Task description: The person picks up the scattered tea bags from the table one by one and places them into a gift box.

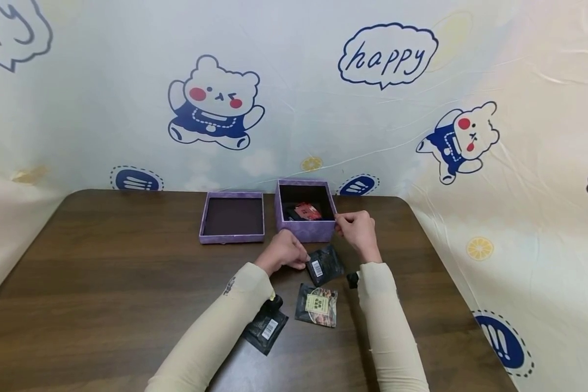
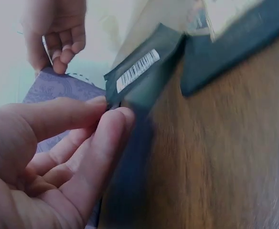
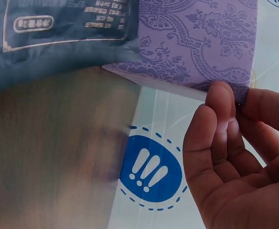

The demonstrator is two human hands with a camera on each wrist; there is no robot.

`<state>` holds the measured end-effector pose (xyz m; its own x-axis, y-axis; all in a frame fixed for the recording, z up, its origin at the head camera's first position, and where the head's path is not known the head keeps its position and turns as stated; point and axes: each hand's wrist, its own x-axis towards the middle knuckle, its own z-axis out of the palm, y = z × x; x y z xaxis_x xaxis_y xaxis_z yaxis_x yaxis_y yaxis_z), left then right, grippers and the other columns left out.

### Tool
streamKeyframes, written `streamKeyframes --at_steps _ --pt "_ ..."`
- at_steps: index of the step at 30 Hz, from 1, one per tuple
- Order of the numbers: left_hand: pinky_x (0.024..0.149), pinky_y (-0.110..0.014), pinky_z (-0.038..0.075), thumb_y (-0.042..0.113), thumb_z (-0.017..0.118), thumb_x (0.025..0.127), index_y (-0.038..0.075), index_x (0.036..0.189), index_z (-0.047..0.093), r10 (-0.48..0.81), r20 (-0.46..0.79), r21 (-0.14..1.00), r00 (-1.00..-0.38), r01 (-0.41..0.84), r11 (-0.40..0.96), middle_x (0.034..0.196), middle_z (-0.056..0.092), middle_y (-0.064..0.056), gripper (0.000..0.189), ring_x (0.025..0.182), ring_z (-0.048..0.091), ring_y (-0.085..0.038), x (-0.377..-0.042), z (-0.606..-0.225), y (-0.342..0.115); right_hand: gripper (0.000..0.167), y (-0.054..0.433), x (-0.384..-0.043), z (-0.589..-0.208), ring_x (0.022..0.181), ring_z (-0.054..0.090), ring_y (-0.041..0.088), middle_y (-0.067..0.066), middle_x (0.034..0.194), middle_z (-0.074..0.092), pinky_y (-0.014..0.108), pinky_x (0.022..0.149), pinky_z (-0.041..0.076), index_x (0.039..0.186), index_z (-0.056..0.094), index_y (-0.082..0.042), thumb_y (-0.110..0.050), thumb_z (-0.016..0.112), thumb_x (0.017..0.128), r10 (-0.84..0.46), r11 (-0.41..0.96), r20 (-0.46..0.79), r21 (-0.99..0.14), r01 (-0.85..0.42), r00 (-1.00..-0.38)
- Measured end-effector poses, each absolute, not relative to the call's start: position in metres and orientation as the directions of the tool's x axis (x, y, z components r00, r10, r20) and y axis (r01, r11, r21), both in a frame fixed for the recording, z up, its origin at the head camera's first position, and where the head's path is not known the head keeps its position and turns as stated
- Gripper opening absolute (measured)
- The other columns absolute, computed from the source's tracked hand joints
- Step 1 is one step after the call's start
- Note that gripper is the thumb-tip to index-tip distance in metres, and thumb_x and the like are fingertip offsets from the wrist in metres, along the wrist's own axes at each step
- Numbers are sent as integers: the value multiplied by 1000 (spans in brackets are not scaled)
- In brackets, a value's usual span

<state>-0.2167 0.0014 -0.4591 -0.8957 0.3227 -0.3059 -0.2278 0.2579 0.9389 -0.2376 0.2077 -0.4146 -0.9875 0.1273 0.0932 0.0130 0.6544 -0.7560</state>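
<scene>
A: What stands behind the person at work?

B: A pale cloth backdrop [image 1: 299,54], printed with blue-clad bears and the word "happy", rises beyond a dark brown wood-grain table [image 1: 127,283]

A: And on the table?

B: Two arms in cream sleeves [image 1: 392,326] reach toward an open purple box with patterned sides [image 1: 304,232], standing near the far edge; a shallow square purple lid with a dark interior [image 1: 232,239] lies just to its left

A: How are the hands placed?

B: Apart, each clamped on something: the bare right hand [image 1: 357,231] pinches the box's near right top corner, while the bare left hand [image 1: 284,251] pinches a flat black packet with a white barcode label [image 1: 328,264] by its edge, just in front of the box

A: Any other packets?

B: A dark picture-printed packet with a pale yellow label [image 1: 318,305] lies nearer the person, a second black barcoded packet [image 1: 266,329] sits partly hidden by the left sleeve, and a small red packet [image 1: 307,211] rests inside the box, beside dark contents too small to make out
</scene>
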Motion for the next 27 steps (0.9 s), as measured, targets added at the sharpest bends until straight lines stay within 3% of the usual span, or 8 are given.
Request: streamKeyframes --at_steps 7,27 --pt "63 -34 62 -17 69 84 -15 92 72 350 -286 957 -892 -250 144 85 68 -20 9 61 69 -19 -216 -455 -2 23 207 -236 -415 64 66 17 14 77 73 27 55 50 91 81 -6 -24 68 98 123 650 73 -759 25 -990" --pt "72 -42 62 -9 72 87 -9 92 76 362 -301 952 -882 -260 160 93 69 -20 7 66 72 -21 -219 -430 -24 24 207 -236 -413 65 67 20 12 76 73 28 57 53 91 81 -5 -23 67 99 120 664 78 -747 21 -990"
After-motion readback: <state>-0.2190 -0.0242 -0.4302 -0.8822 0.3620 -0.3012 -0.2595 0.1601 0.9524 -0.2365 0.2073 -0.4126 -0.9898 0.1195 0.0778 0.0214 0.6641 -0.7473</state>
